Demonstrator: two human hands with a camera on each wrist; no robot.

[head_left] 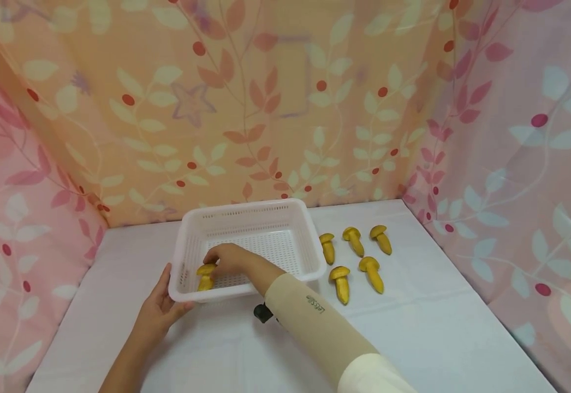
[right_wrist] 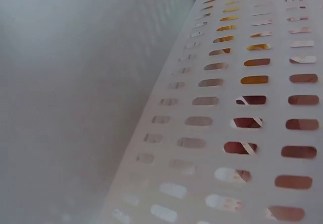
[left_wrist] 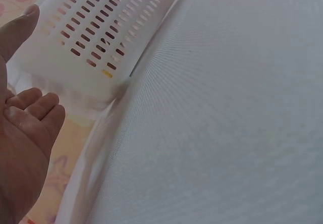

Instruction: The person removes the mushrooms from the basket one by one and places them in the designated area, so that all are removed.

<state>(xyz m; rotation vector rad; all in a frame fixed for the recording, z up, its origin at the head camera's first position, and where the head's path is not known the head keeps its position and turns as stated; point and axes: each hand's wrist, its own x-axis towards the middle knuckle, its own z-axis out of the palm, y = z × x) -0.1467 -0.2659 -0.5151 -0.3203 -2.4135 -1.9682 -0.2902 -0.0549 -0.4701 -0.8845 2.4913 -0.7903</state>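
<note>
A white perforated plastic basket (head_left: 253,218) stands on the table. Inside its left front part, my right hand (head_left: 229,258) pinches a yellow toy mushroom (head_left: 206,279) by its upper part; the fingertips are partly hidden. My left hand (head_left: 158,308) touches the basket's left front corner from outside, fingers along the left side and thumb at the front. In the left wrist view the left hand (left_wrist: 30,138) has its thumb raised beside the basket wall (left_wrist: 55,70). Through the slots of the basket wall (right_wrist: 202,110) in the right wrist view, bits of yellow and skin show.
Several more yellow mushrooms (head_left: 341,284) lie in two loose rows right of the basket on the white-covered table (head_left: 413,333). A small black object (head_left: 263,313) shows beside the right forearm. Patterned cloth (head_left: 246,109) hangs behind and along both sides.
</note>
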